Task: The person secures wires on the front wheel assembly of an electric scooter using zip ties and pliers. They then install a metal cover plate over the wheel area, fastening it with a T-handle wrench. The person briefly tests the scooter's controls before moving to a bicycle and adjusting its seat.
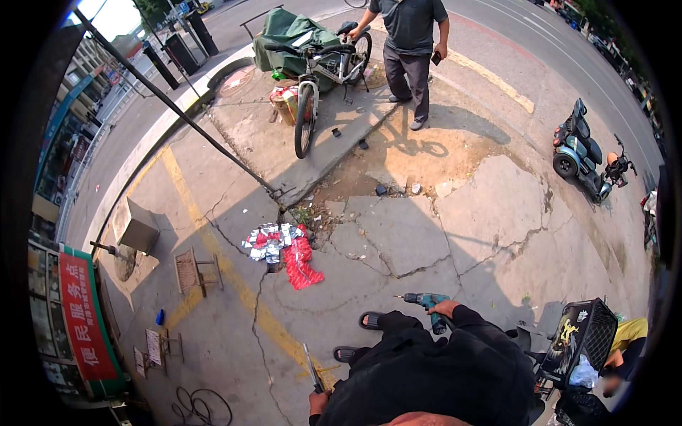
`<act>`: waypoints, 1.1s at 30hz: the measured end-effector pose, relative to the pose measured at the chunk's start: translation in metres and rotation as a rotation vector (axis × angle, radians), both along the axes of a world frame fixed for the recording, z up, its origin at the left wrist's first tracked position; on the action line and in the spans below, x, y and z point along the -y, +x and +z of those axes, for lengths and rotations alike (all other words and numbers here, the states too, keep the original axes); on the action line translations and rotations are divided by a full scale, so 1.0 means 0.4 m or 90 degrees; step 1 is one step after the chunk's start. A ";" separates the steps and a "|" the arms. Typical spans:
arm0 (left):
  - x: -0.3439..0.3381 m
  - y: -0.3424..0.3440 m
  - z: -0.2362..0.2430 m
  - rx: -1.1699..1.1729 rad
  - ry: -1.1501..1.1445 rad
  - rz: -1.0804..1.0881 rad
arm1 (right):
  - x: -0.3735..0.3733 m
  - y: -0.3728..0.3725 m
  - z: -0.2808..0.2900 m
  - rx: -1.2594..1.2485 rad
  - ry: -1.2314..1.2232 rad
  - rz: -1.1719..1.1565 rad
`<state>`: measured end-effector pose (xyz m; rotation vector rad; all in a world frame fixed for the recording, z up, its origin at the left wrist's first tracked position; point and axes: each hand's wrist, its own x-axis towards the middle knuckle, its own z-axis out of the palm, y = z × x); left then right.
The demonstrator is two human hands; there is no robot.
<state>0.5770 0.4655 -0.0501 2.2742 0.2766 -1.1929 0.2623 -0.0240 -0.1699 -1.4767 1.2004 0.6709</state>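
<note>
My right hand (445, 307) is wrapped round the grip of a teal and black cordless drill (429, 301), its thin bit pointing left above the pavement. Low at my left side, my left hand (319, 403) closes on a long slim metal tool (311, 366) with a dark end; its exact kind is unclear. Ahead of my sandalled feet lie a crumpled silver sheet (267, 243) and a bright red plastic wrapper (301, 263), with neither hand near them.
A person (412, 53) stands beside a bicycle (307, 106) and a green tarp-covered load (288, 39). Low stools (188, 272) and a concrete block (136, 226) stand left. At right are a scooter (588, 160), a black crate (581, 337) and a yellow-clad person (631, 334). Cracks cross the pavement.
</note>
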 end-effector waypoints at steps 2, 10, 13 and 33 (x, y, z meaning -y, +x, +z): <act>-0.019 -0.008 -0.038 0.017 0.006 -0.027 | 0.002 0.023 0.035 -0.053 0.026 -0.041; -0.198 -0.080 -0.198 -0.026 0.081 -0.069 | 0.030 0.068 0.072 -0.068 0.045 0.014; -0.208 -0.109 -0.204 -0.022 0.088 -0.041 | 0.034 0.097 0.073 -0.110 0.063 -0.033; -0.100 -0.186 -0.077 0.035 0.046 0.118 | 0.146 0.233 -0.035 -0.034 0.214 -0.032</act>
